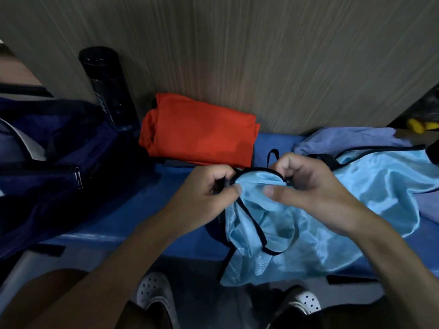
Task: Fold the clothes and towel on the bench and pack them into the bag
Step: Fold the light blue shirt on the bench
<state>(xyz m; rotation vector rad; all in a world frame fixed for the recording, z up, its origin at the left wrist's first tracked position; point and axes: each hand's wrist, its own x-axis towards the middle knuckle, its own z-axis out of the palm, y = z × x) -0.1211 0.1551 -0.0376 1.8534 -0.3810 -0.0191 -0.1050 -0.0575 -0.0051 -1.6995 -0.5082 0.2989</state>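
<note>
Now both hands, left [209,193] and right [316,188], pinch with curled fingers [288,166] the black-trimmed collar of a shiny light-blue jersey [308,233] over the blue tabletop [142,210].

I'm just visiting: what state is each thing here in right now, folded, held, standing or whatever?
Light blue jersey, unfolded, crumpled, hanging over the bench edge
Left hand, pinches the jersey's black trim
Right hand, grips the same trim
Red garment, folded, on the bench
Lilac towel, unfolded, bunched
Black bottle, upright, capped
Navy bag, open or zipped: cannot tell
</note>
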